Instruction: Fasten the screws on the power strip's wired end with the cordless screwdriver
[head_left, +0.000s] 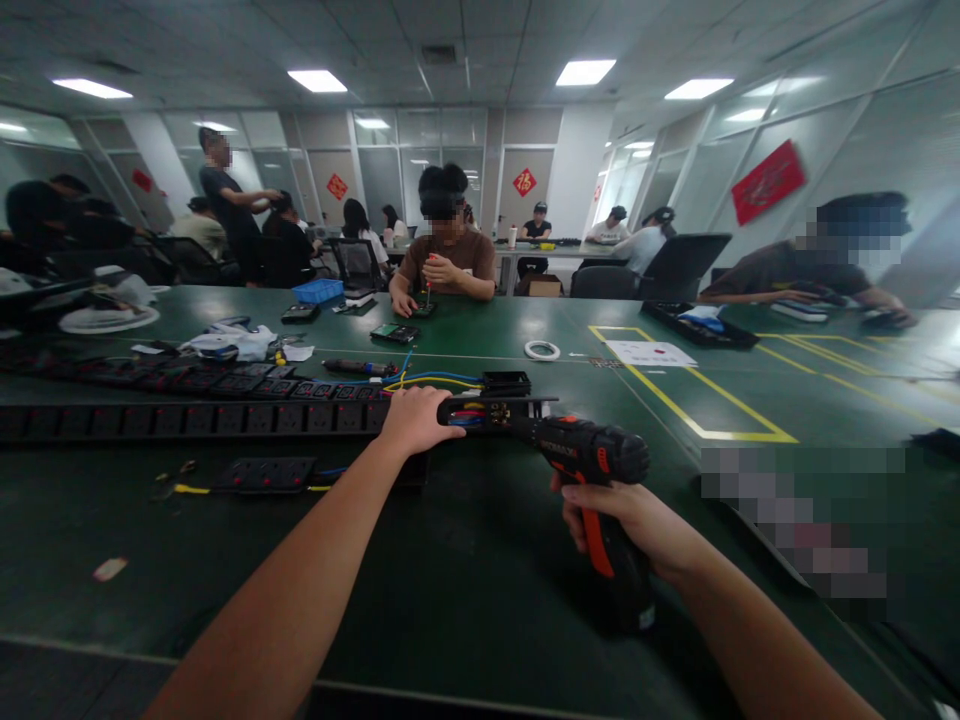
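A long black power strip (pixel 225 420) with a row of sockets lies across the green table. My left hand (pixel 418 422) is closed round the strip near its right end, where coloured wires show in an opening. In my right hand (pixel 619 520) is a black and orange cordless drill (pixel 592 450), its nose pointing left at the strip's right end. Whether the bit touches a screw there I cannot tell. In front of the strip sits a short socket module (pixel 266 474) with yellow and blue wires.
Behind the strip lie more socket modules (pixel 330 389), a screwdriver-like tool (pixel 360 367) and a tape roll (pixel 541 350). A paper sheet (pixel 651 353) lies by yellow floor-style tape lines. Across the table, a person (pixel 446 255) works with a red-handled screwdriver. A black tray (pixel 701 325) stands right.
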